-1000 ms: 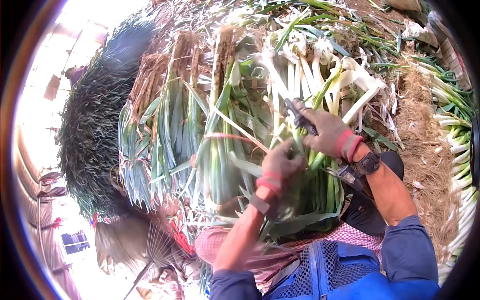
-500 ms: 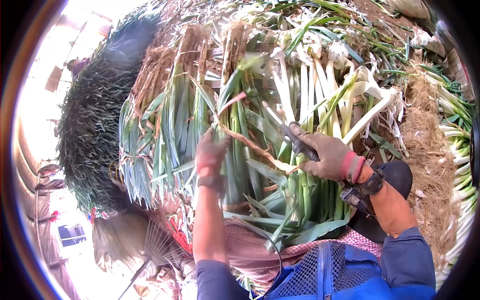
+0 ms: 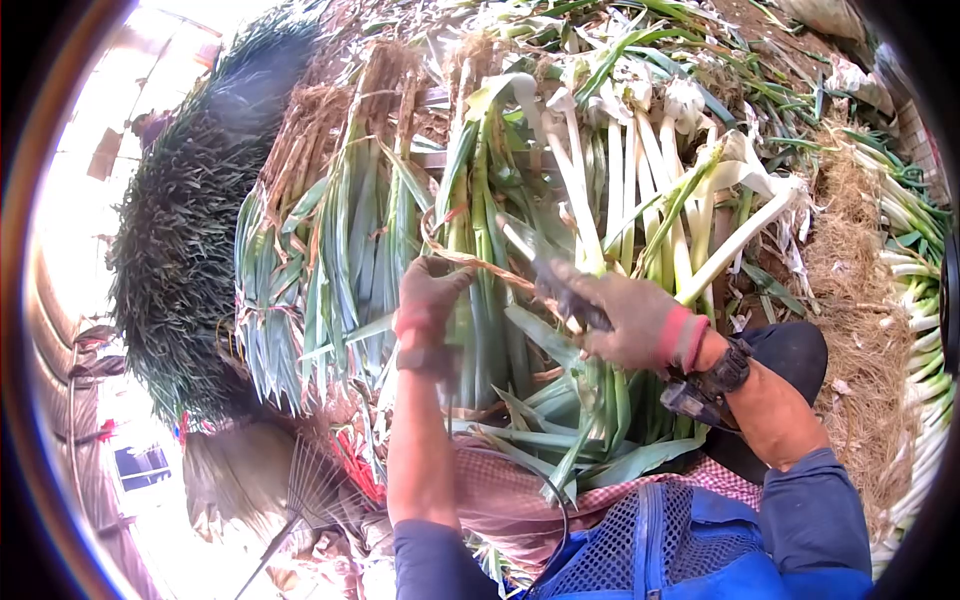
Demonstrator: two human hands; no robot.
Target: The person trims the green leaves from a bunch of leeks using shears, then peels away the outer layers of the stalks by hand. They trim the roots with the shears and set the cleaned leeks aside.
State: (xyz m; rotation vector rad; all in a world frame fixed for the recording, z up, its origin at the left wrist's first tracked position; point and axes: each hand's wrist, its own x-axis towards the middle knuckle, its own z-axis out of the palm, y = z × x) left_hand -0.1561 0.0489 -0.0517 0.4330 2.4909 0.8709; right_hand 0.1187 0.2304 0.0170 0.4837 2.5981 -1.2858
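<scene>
A brown twisted tie (image 3: 505, 275) stretches between my gloved hands, over a bunch of green onion stalks (image 3: 485, 345). My left hand (image 3: 432, 295) is closed on the tie's left end, above the leaves. Wrapped round the dark handle of a knife (image 3: 575, 298), my right hand (image 3: 635, 318) also lies by the tie's right end; whether it pinches the tie is unclear. The knife's blade points up and left. White-stemmed onions (image 3: 620, 190) lie just beyond my right hand, with more green leaves below it.
Bundled onions (image 3: 345, 230) with brown roots lie left of centre. A large dark green pile (image 3: 185, 240) stands at the far left. Loose dry roots (image 3: 850, 340) and a row of white stems (image 3: 930, 400) run along the right. A wire rake (image 3: 325, 490) is at lower left.
My right hand has moved left with the knife, nearer my left hand. My left hand has shifted slightly and its fingers have turned inward. The tie between them looks shorter.
</scene>
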